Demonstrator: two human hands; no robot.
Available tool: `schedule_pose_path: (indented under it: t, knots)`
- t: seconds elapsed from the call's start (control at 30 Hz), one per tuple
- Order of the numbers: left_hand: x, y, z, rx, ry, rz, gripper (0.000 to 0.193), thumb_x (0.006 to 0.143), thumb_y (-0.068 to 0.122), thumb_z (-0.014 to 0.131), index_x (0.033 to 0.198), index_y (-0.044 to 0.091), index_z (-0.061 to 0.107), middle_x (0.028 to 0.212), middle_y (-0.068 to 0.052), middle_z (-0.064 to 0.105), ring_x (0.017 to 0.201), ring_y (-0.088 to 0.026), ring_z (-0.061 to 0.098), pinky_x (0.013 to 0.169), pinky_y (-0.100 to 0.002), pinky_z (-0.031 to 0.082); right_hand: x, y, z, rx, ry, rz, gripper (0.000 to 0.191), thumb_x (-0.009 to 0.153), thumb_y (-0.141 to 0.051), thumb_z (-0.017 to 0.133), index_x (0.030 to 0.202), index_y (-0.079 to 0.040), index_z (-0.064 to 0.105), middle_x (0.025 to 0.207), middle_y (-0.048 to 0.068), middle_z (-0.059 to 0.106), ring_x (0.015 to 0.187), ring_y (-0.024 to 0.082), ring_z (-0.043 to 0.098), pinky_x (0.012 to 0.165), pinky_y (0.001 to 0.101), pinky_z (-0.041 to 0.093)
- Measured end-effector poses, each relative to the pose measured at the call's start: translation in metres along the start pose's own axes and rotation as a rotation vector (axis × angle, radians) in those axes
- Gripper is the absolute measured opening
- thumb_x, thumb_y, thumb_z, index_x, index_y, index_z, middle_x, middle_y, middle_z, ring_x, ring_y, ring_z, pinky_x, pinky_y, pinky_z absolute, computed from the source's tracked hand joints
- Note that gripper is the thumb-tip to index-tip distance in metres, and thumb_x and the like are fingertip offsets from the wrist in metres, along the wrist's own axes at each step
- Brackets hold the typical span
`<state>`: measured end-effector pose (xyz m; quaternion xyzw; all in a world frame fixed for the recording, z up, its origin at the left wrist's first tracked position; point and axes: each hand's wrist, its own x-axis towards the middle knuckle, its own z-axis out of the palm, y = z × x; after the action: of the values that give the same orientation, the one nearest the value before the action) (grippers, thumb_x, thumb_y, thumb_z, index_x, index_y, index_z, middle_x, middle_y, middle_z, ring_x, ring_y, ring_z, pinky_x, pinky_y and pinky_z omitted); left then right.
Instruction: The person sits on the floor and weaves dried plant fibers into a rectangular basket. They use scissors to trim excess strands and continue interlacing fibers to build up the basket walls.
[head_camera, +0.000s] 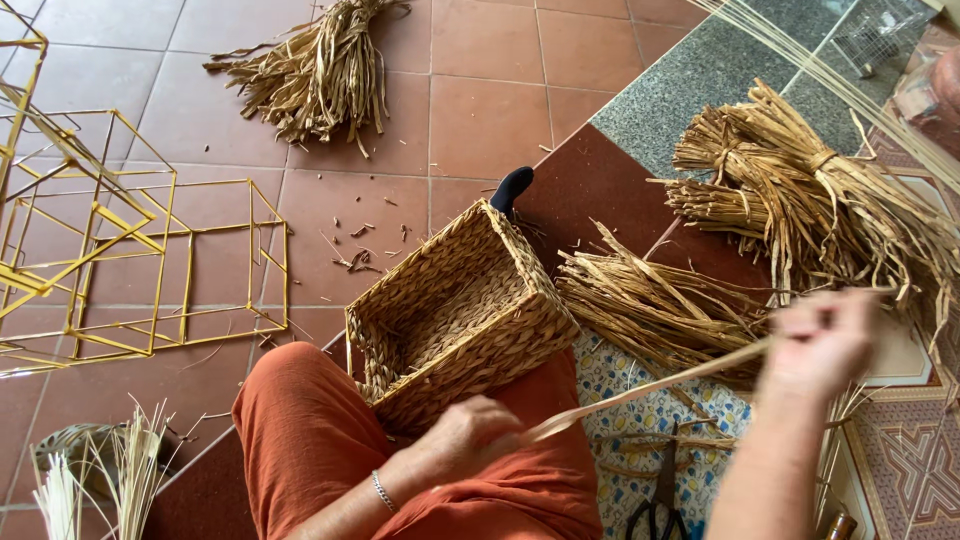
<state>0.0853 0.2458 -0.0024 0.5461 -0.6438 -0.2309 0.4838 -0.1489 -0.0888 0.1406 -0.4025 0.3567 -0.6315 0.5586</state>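
Note:
A rectangular woven basket (462, 310) of brown fibre rests on my lap, against my orange trouser leg (300, 430). My left hand (468, 436) presses on the basket's near edge and pinches one end of a long flat fibre strand (650, 386). My right hand (822, 342), blurred by motion, holds the other end of that strand out to the right, so it is stretched between both hands.
Bundles of dried fibre lie at the right (800, 200), beside the basket (660, 310) and at the top of the tiled floor (320, 75). Yellow wire frames (130, 260) stand at left. Black scissors (660, 500) lie on a patterned cloth. Pale stalks (110, 480) rise at bottom left.

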Motion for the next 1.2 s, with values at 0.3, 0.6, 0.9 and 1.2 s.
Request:
schedule_pose_path:
  t: [0.3,0.6,0.9,1.2]
  knots:
    - [0.091,-0.051,-0.059,0.253,0.415,-0.056,0.021,0.091,0.011,0.074,0.110,0.004,0.073,0.117,-0.016,0.071,0.112,-0.031,0.062,0.095,-0.043,0.052,-0.033,-0.022,-0.002,-0.695,-0.550,-0.597,0.009,0.114,-0.010,0.062,0.105,-0.007,0.062,0.085,0.004,0.062,0.062,0.005,0.054,0.053,0.0184,0.045]
    - [0.113,-0.089,-0.053,-0.438,0.078,-0.526,0.020,0.095,0.016,0.071,0.111,0.005,0.074,0.095,-0.002,0.073,0.082,-0.008,0.065,0.073,-0.025,0.057,-0.148,0.161,0.060,-0.535,-0.606,0.144,0.016,0.091,-0.022,0.076,0.086,-0.008,0.072,0.068,-0.001,0.066,0.053,0.005,0.055,0.041,0.0181,0.044]
    - [0.122,-0.106,-0.063,-0.637,-0.108,-0.586,0.023,0.097,0.018,0.069,0.115,0.004,0.073,0.100,0.000,0.073,0.094,-0.007,0.064,0.085,-0.024,0.055,-0.166,0.182,0.075,-0.595,-0.480,-0.030,0.014,0.093,-0.015,0.079,0.088,-0.007,0.070,0.076,-0.006,0.064,0.065,0.001,0.052,0.055,0.0173,0.042]
    - [0.128,-0.103,-0.067,-0.739,-0.123,-0.589,0.017,0.095,0.010,0.070,0.110,0.006,0.074,0.101,-0.001,0.074,0.096,-0.008,0.068,0.090,-0.026,0.057,-0.163,0.181,0.084,-0.683,-0.475,-0.140,0.014,0.090,-0.007,0.076,0.080,-0.007,0.066,0.070,-0.004,0.066,0.060,0.002,0.058,0.050,0.0188,0.048]
